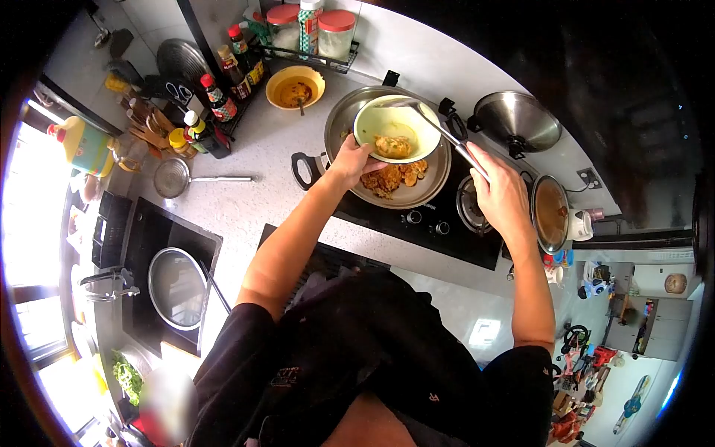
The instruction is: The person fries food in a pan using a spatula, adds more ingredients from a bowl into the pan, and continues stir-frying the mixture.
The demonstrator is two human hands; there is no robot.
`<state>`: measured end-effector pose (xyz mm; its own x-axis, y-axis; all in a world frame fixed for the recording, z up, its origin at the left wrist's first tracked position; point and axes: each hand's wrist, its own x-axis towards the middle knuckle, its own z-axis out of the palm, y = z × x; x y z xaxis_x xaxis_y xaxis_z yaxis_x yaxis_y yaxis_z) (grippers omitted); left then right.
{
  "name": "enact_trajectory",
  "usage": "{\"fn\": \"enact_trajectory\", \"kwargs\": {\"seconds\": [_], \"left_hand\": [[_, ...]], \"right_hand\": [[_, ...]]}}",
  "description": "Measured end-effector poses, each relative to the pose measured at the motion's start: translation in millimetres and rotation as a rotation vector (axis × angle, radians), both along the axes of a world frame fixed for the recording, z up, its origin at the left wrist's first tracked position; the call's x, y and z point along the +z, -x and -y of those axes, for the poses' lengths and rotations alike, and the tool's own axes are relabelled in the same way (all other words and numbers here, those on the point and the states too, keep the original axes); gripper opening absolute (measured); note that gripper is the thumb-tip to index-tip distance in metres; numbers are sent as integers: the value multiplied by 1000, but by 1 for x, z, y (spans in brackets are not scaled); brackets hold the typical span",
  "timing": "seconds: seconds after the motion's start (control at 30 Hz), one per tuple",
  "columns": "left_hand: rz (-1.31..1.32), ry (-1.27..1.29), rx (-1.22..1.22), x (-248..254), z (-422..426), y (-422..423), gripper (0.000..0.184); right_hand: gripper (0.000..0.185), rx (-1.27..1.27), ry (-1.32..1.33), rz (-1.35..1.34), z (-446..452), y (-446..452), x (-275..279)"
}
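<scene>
My left hand [353, 162] grips the near-left rim of a pale yellow-green bowl [364, 128], which has a lump of yellowish-brown food [393, 147] in it. The bowl is held over a wide metal pan [439, 175] on the stove. Browned pieces of food [381, 181] lie in the pan, partly hidden under the bowl. My right hand [500, 186] is closed around the metal handle of a spatula [454, 140]. Its head reaches the bowl's far side, and its exact shape is hard to make out.
A yellow bowl [317, 80] with sauce and a spoon stands behind the pan, near sauce bottles [218, 99]. Right of the pan is another burner [472, 205]. Lids [517, 121] hang on the wall. A strainer [172, 177] lies left, above the sink [141, 246].
</scene>
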<state>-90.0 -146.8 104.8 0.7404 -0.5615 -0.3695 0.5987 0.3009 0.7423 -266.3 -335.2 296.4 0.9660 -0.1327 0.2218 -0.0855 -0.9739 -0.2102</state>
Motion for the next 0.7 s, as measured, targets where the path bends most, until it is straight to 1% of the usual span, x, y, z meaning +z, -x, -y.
{"fn": "enact_trajectory", "kwargs": {"seconds": [0.03, 0.2, 0.23, 0.33, 0.4, 0.43, 0.53, 0.57, 0.63, 0.7], "left_hand": [[43, -6, -35, -2, -2, -2, 43], [287, -143, 5, -12, -2, -8, 47], [347, -163, 3, -11, -3, -10, 48], [465, -112, 8, -11, -7, -20, 60], [528, -108, 22, -9, -11, -24, 64], [559, -104, 28, -7, -12, -25, 66], [550, -41, 55, -2, -13, -26, 67], [579, -51, 59, -3, -13, -28, 66], [636, -70, 69, -3, -14, -31, 64], [509, -108, 64, 3, -17, -32, 58]], "right_hand": [[39, -8, -6, -7, 1, 2, -2], [38, -25, -49, 16, 7, 5, -13], [38, -23, -88, 15, 8, 4, -14], [36, -16, -214, 5, 15, 4, -16], [35, -6, -316, -15, 24, 5, -22], [35, -19, -389, -62, 29, 5, -24], [36, -6, -565, -160, 44, 5, -34], [36, -26, -604, -256, 48, 6, -31], [35, -17, -612, -239, 42, 11, -19], [35, 1, -602, -240, 37, 15, -8]]}}
